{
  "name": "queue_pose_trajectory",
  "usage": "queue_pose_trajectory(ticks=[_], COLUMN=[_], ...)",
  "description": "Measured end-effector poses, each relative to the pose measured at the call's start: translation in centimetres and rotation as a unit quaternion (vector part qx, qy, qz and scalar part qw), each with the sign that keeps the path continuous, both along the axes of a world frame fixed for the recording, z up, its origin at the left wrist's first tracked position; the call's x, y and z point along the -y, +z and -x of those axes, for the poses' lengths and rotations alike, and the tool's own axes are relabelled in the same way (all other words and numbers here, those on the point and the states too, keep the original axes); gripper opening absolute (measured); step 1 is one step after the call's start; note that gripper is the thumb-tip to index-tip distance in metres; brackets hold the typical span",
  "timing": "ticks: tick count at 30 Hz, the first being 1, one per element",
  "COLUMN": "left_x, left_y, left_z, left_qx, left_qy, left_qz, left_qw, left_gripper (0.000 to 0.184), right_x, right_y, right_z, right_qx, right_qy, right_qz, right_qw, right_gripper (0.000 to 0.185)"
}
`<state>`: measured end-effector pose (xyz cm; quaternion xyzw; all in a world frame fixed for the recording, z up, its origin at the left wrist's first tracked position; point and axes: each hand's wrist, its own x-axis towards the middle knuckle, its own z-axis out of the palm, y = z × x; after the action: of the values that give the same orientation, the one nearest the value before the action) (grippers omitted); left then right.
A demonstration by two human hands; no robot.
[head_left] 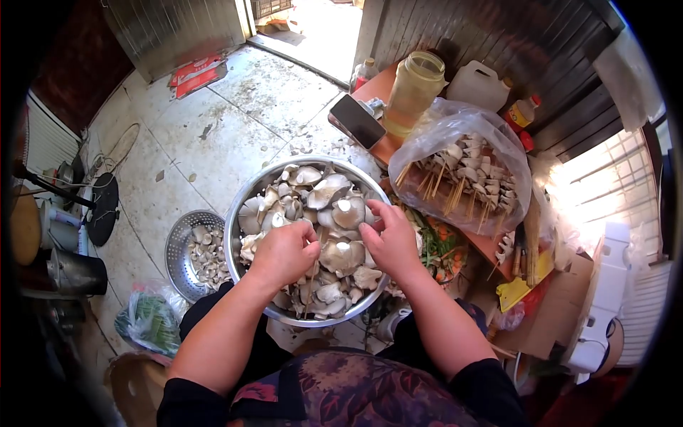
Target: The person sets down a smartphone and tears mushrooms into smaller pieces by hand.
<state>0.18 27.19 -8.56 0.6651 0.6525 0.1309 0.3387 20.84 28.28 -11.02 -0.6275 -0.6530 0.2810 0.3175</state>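
A large steel basin full of grey oyster mushrooms sits in front of me, between my knees. My left hand is over the left part of the heap, its fingers pinched on a thin wooden skewer that points down toward me. At the right side of the basin, my right hand has thumb and forefinger apart, close to the edge of a mushroom with a pale stem. Whether its fingertips touch that mushroom I cannot tell.
Left of the basin stands a colander with small mushroom pieces. On the low table at right are a plastic bag of skewered mushrooms, a phone and a jar of yellowish liquid. A bag of greens lies at lower left.
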Motion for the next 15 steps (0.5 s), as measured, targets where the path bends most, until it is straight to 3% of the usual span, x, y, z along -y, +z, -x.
queue_pose_trajectory(ticks=[6,10,13,15], left_x=[-0.3,0.5,1.4,2.8], left_y=[0.6,0.5,1.3,1.0], left_z=[0.1,1.0,1.3,1.1], left_qx=[0.043,0.024,0.006,-0.004], left_qy=[0.012,-0.059,-0.212,-0.267], left_qz=[0.039,0.048,0.176,0.174], left_qw=[0.998,0.997,0.961,0.948], left_gripper=[0.017,0.017,0.027,0.033], right_x=[-2.8,-1.8,0.2,1.9], right_y=[-3.2,-1.7,1.2,1.4], right_z=[0.4,0.7,0.8,0.6], right_qx=[-0.063,-0.024,-0.002,-0.001], right_qy=[-0.041,-0.051,-0.003,0.062], right_qz=[0.107,0.060,0.014,0.028], right_qw=[0.991,0.997,1.000,0.998], right_gripper=[0.046,0.040,0.021,0.020])
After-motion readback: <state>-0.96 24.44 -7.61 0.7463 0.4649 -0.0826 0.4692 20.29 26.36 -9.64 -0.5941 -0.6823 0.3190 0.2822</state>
